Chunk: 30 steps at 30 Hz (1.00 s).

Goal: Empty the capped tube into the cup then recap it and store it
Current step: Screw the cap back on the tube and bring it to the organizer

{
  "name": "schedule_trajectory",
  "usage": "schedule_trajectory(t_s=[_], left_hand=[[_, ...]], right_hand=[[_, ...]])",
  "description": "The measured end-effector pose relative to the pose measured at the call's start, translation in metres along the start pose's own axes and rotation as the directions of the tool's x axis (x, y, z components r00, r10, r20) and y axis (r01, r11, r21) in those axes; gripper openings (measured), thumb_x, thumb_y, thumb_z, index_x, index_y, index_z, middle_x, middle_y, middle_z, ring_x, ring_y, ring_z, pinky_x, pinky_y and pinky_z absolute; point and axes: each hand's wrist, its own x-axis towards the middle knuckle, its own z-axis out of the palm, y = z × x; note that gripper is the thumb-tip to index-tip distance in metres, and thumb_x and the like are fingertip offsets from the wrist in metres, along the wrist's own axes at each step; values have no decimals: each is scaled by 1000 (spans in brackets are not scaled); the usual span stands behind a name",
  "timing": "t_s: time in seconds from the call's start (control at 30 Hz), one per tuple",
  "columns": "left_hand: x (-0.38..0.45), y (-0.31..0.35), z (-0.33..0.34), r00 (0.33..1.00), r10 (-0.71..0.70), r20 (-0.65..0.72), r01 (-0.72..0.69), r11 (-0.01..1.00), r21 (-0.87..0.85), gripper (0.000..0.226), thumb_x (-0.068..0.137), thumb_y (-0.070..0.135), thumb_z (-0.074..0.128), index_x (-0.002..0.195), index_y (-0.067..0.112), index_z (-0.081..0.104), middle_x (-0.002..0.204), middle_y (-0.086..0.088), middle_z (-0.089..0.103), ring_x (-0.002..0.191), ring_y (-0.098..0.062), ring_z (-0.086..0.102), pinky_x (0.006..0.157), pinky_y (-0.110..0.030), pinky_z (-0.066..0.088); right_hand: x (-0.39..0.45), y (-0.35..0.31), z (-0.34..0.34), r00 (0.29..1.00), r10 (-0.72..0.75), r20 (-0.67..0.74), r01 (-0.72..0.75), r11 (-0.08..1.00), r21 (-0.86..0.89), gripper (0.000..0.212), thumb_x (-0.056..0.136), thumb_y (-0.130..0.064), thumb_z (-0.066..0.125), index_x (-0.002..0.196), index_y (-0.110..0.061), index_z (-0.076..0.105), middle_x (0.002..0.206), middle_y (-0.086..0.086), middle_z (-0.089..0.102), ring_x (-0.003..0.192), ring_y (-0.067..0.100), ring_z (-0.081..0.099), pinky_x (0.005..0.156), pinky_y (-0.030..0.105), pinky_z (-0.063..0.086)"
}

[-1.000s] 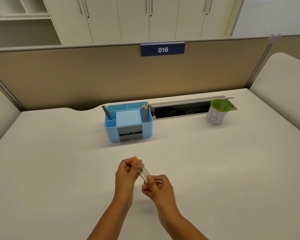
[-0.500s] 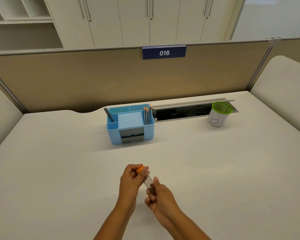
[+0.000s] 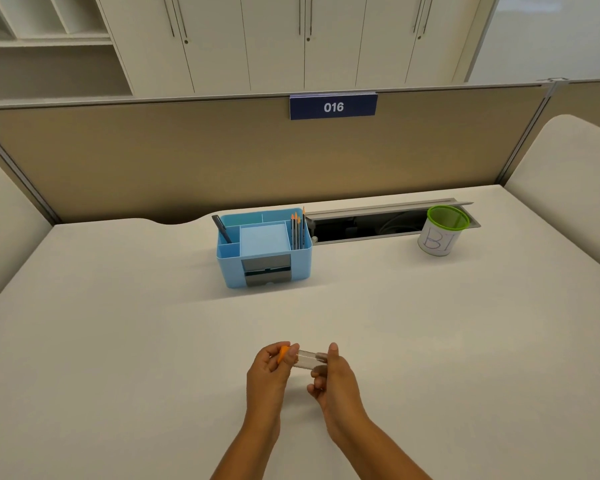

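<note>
A clear tube [image 3: 307, 359] lies nearly level between both hands, low over the near middle of the desk. My left hand [image 3: 269, 374] pinches its orange cap [image 3: 283, 353] at the left end. My right hand [image 3: 331, 379] grips the tube's right end, hiding that part. The cap looks seated on the tube. A white cup [image 3: 439, 237] with a green rim and "B1" written on it stands far back right. A light blue desk organizer [image 3: 265, 252] stands at the back middle, holding several pencils and a pen.
An open cable trough [image 3: 368, 228] runs along the desk's back edge between organizer and cup. A tan partition [image 3: 222, 161] with a "016" sign closes the back. Padded side panels flank the white desk [image 3: 118, 341].
The tube has swung from a slanted pose to nearly level, and both hands have shifted a little apart along it. The grips stay the same.
</note>
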Motion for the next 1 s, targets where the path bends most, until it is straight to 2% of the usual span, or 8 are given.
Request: schedule_trajectory(t_s=[0.17, 0.23, 0.33, 0.47, 0.57, 0.63, 0.73, 1.0], left_hand=[[-4, -3, 0, 995, 67, -76, -58, 991, 118, 10, 82, 32, 59, 83, 23, 63, 83, 2, 70, 76, -14, 67, 74, -30, 52], [-3, -3, 0, 994, 93, -58, -83, 984, 160, 5, 83, 29, 60, 81, 25, 63, 82, 3, 70, 81, -16, 67, 81, -34, 51], [-3, -2, 1, 995, 91, -45, -84, 985, 150, 4, 83, 25, 60, 82, 25, 64, 84, 2, 70, 86, -19, 66, 85, -35, 50], [-2, -5, 1, 996, 88, -28, -83, 987, 134, 23, 85, 26, 56, 100, 12, 65, 86, 0, 70, 83, -14, 67, 73, -19, 54], [2, -5, 5, 996, 86, -29, -80, 983, 163, 31, 89, 24, 50, 115, 10, 58, 97, -2, 67, 81, -10, 65, 68, -13, 53], [5, -3, 10, 994, 86, -73, -71, 980, 185, 35, 90, 24, 50, 121, 11, 54, 110, -7, 63, 82, -15, 65, 79, -23, 51], [17, 5, 16, 980, 120, -161, -83, 972, 222, 35, 89, 22, 51, 122, 12, 54, 121, -13, 58, 84, -19, 62, 87, -33, 49], [72, 58, 29, 929, 204, -308, -149, 970, 193, 43, 87, 23, 56, 127, 16, 44, 121, -16, 55, 103, -32, 59, 89, -38, 47]], right_hand=[[3, 5, -4, 969, -238, 66, 246, 913, -326, 30, 95, -38, 34, 91, -19, 57, 70, 1, 54, 56, 10, 50, 59, 24, 50], [3, 6, -5, 969, -231, 85, 246, 909, -336, 31, 96, -37, 33, 90, -17, 56, 66, 0, 49, 56, 10, 46, 52, 20, 44], [5, 8, -6, 973, -220, 75, 232, 903, -363, 34, 97, -37, 30, 86, -16, 54, 65, 1, 47, 58, 12, 43, 54, 22, 40], [7, 8, -8, 963, -259, 70, 266, 886, -380, 34, 96, -39, 31, 82, -17, 54, 64, 1, 51, 58, 12, 46, 55, 21, 41], [10, 4, -3, 939, -342, 45, 331, 858, -393, 29, 95, -38, 34, 85, -21, 55, 80, -2, 60, 66, 11, 55, 54, 12, 45], [14, 0, 3, 934, -358, 16, 335, 857, -391, 22, 95, -35, 37, 92, -25, 57, 97, -2, 58, 75, 12, 60, 55, 9, 44], [24, -11, 13, 919, -394, 0, 366, 854, -369, 15, 94, -31, 45, 99, -26, 58, 105, 0, 56, 85, 15, 61, 57, 7, 46], [56, -59, 53, 849, -528, 0, 494, 794, -355, 14, 88, -33, 55, 90, -19, 56, 84, -2, 64, 81, 16, 63, 62, 9, 46]])
